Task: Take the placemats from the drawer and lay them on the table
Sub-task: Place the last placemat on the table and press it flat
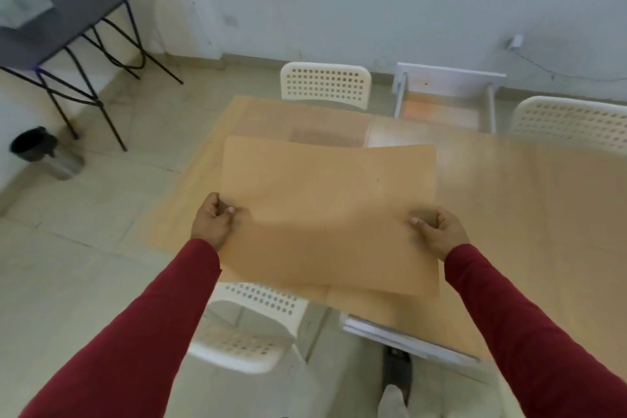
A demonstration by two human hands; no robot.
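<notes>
Table (529, 200) under a placemat (330, 210) pinched by left hand (212, 222) and right hand (437, 231); floppy sheet, near edge overhangs, may slide off.

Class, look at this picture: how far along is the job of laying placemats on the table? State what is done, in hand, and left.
Done: a placemat seems to lie already at the wooden table's far end, by the far white chair. In hand: the left hand and right hand pinch a tan placemat by its side edges, above the table. Left: setting it down flat.
</notes>
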